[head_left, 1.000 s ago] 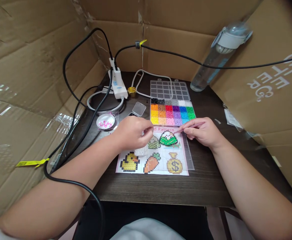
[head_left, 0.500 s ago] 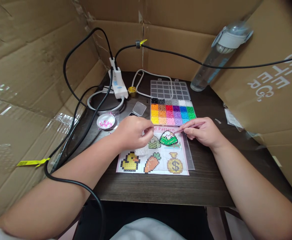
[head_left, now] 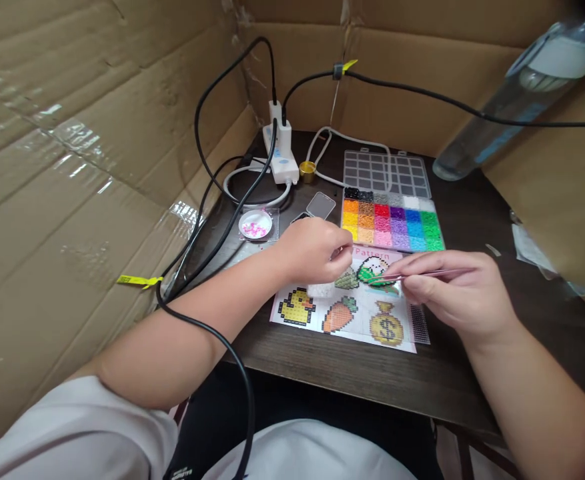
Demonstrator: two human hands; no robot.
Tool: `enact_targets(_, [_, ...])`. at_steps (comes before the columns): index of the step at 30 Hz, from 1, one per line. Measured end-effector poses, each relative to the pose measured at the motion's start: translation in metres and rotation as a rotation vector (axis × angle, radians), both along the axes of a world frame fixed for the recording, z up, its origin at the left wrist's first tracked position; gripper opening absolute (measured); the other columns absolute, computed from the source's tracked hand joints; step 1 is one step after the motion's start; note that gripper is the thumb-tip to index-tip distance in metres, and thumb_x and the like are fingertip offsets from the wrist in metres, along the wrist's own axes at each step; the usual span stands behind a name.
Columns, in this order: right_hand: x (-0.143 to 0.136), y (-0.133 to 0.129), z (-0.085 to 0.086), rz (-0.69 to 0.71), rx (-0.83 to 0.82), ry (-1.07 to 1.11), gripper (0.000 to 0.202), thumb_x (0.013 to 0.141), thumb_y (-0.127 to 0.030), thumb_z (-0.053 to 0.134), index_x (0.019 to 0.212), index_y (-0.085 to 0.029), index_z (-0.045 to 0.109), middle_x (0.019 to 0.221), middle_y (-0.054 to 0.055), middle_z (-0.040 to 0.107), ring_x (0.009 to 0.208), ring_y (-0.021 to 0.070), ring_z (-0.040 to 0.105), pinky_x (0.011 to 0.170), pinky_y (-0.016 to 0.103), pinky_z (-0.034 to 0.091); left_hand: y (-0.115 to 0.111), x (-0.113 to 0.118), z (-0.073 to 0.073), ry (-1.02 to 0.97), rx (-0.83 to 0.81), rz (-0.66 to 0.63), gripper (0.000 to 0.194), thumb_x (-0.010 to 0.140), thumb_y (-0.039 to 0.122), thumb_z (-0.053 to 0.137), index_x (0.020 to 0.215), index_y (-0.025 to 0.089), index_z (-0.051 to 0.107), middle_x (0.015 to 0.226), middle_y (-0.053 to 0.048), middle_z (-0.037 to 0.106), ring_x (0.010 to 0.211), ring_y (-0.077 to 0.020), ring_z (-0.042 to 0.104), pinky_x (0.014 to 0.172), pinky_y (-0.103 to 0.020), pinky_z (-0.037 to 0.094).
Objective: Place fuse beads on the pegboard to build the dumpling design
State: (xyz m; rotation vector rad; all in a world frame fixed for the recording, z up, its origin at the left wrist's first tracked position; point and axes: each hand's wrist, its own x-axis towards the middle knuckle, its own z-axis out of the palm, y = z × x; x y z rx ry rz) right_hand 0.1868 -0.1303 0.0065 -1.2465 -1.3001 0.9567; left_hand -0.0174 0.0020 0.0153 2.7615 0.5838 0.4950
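Note:
My right hand [head_left: 465,293] grips pink tweezers [head_left: 435,273], whose tips point left at the rice-ball bead design [head_left: 375,272]. That design has green beads below, white above and a dark outline. My left hand [head_left: 317,250] is pinched closed over the upper left of the pattern sheet [head_left: 357,323]; what its fingertips hold, if anything, is hidden. Just below it lies a small clear box of white beads [head_left: 321,291]. The sheet also shows a duck, a carrot and a money bag. Behind the sheet stands the sorted bead box [head_left: 392,223], its clear lid [head_left: 386,172] folded back.
A white dish [head_left: 255,225] with pink and white beads sits left of my left hand. A power strip [head_left: 279,157], black cables [head_left: 207,247] and a gold cup [head_left: 307,172] are farther back. A water bottle [head_left: 502,110] leans right. Cardboard walls [head_left: 407,53] surround the desk.
The view has shifted, so the desk appears farther right. My right hand with the tweezers has drawn nearer, its tips now lower on the bead design. My left hand stays pinched over the sheet.

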Motion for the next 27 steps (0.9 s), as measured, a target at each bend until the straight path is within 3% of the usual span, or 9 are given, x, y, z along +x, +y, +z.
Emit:
enact_targets(4, [-0.039,-0.004,0.002,-0.076,-0.054,-0.076,0.008,0.078,-0.021,0.076,0.084,-0.025,0.08,0.086,0.004,0.078,0.058,0.0134,0.067,0.049,0.025,0.055,-0.001,0.0,0.001,-0.009,0.0,0.007,0.027,0.082,0.024,0.047,0.074,0.016,0.072,0.067,-0.005,0.069,0.06,-0.0156,0.06,0.056,-0.029,0.038])
enact_targets(8, [-0.059,0.001,-0.007,-0.099,-0.107,-0.086,0.008,0.077,-0.021,0.075,0.083,-0.022,0.079,0.083,0.005,0.078,0.067,0.0175,0.071,0.054,0.027,0.058,-0.001,0.0,0.001,-0.018,0.01,-0.004,0.028,0.081,0.023,0.047,0.071,0.016,0.071,0.065,-0.004,0.069,0.058,-0.0151,0.059,0.055,-0.029,0.035])
enact_targets(27, [-0.066,0.006,-0.011,-0.044,-0.192,-0.085,0.006,0.075,-0.023,0.073,0.077,-0.018,0.077,0.07,0.004,0.075,0.058,0.0161,0.067,0.053,0.028,0.057,-0.001,0.001,-0.001,-0.047,0.0,0.005,0.026,0.079,0.022,0.048,0.069,0.016,0.07,0.063,-0.004,0.067,0.057,-0.015,0.057,0.054,-0.029,0.035])
